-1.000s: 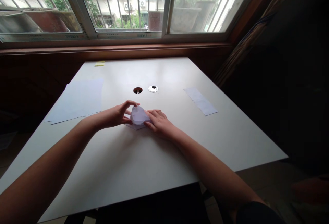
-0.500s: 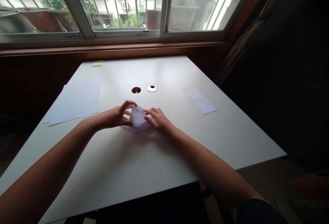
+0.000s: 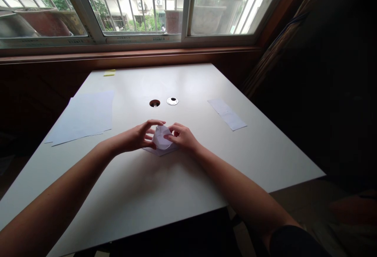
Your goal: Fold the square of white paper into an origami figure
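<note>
A folded sheet of white paper [image 3: 161,140] stands partly raised over the middle of the white table [image 3: 141,206], its lower flap resting on the tabletop. My left hand [image 3: 143,136] curves around the paper's left side, fingertips at its upper edge and thumb at its lower left. From the right, my right hand [image 3: 183,137] pinches the paper's right side between thumb and fingers. Part of the paper's right half is hidden behind that hand.
Several loose white sheets [image 3: 85,115] lie at the left. A creased paper strip [image 3: 227,114] lies at the right. Beyond my hands are a round cable hole [image 3: 154,103] and its metal cover [image 3: 172,101]. Yellow sticky notes [image 3: 109,72] sit near the far edge, below the window.
The paper's raised part has folded further, its top drawn inward. My left fingers have shifted right over its upper edge, and my right fingers have curled in more. The view has turned slightly.
</note>
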Demonstrator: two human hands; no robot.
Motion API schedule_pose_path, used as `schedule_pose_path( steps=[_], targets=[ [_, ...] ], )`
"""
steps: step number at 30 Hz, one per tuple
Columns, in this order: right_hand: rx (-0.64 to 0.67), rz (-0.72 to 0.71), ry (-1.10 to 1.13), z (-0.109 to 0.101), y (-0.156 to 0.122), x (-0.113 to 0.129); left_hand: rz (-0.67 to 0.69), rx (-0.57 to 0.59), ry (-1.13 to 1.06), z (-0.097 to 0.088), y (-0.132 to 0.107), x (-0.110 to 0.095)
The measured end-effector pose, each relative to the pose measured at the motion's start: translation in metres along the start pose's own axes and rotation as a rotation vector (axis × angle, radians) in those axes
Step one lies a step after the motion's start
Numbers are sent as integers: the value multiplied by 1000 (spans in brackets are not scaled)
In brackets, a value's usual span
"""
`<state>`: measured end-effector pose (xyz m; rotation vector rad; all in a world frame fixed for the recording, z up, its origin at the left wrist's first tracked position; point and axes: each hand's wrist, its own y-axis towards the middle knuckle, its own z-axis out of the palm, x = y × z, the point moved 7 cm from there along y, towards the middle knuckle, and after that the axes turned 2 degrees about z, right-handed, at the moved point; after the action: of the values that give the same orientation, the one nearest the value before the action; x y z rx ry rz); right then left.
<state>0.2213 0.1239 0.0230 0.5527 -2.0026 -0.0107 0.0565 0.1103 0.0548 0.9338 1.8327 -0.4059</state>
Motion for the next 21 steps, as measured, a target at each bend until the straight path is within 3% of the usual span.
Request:
schedule_pose_path(
  steps=[8,14,21],
  targets=[
    [-37,5,-37,-2,1,-3,-55,-53,49,-6,-7,26],
    [-53,13,-66,-2,1,-1,91,-88,336,-6,-12,33],
    [-45,54,-184,1,0,-3,214,-127,368,-5,-16,31]
  ],
)
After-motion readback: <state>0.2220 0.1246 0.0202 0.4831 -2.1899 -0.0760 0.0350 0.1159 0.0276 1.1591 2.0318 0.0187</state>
